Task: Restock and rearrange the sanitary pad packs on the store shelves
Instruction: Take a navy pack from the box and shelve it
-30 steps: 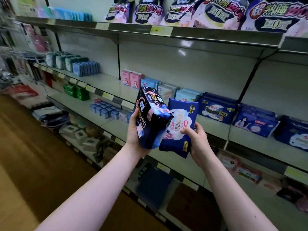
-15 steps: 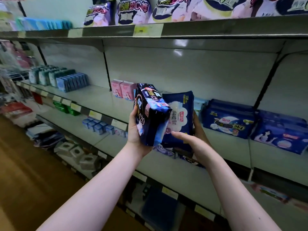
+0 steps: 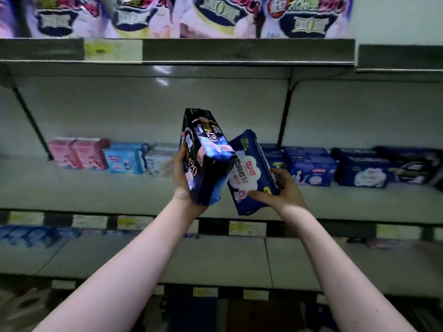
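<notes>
1. Left hand (image 3: 179, 172): the fingers are curled round the left side of a black pack (image 3: 206, 161) printed "420". The pack is held nearly upright in the air, in front of the middle shelf (image 3: 96, 188).
2. Right hand (image 3: 285, 191): the thumb lies across the front and the fingers wrap behind a dark blue pack (image 3: 251, 173) with a white cloud panel. This pack is tilted and held just right of the black pack. Its left edge runs behind the black pack, and whether they touch cannot be told.
3. Middle shelf, far edge, left to right: pink packs (image 3: 76, 153), light blue packs (image 3: 124, 158), then a row of navy packs (image 3: 311, 168) stretching right. All are blurred.
4. Top shelf (image 3: 239, 51): large white-and-purple packs (image 3: 215, 15) stand along it, and their print is too blurred to read.
5. Lower shelf (image 3: 143, 255): it lies below and nearer. Yellow price labels (image 3: 242, 227) sit along the rail above it.
</notes>
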`<state>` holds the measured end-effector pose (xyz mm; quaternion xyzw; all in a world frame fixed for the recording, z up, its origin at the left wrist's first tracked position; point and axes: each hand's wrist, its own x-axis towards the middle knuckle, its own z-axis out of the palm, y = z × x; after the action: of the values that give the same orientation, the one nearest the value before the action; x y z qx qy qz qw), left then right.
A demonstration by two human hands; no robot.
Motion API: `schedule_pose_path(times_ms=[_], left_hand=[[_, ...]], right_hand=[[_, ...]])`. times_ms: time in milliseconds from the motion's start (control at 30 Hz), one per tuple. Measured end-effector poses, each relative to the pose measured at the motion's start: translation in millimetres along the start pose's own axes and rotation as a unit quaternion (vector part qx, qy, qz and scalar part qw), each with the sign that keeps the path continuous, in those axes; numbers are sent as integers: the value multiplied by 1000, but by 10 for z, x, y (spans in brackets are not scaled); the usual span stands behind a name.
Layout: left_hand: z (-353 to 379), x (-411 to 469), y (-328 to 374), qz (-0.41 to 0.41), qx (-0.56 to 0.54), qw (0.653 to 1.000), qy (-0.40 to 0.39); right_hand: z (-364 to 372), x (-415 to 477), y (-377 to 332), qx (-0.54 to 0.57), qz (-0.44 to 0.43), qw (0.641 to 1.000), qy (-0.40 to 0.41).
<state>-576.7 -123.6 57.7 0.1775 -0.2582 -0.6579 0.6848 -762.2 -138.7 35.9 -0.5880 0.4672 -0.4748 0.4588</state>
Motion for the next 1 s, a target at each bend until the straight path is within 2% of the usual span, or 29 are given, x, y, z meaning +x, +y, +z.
schedule_pose_path(times_ms=[67,200,433,500,600,833,1000], left_hand=[[19,96,-35,-24,2,1000,-10],[15,131,-161,-88,-11,996,-29],[59,217,-368,-135,-36,988,-59],[133,273,-435,-147,-39,986,-67],[207,397,-608,-149,-21,985,-80],[506,687,-1241,-134,-25,985,-107],[920,825,-1849,-134,27,989,-47]], right_hand=[[-97,-50,-36,-4,-4,999,44],[-267,-178,-27,3,6,997,82],[-539,-280,18,32,-18,993,110],[-658,-242,26,7,-31,993,109],[-869,-144,68,-32,-34,991,127],[-1703,143,257,8,-37,987,156],[-2479,412,444,21,-12,984,175]])
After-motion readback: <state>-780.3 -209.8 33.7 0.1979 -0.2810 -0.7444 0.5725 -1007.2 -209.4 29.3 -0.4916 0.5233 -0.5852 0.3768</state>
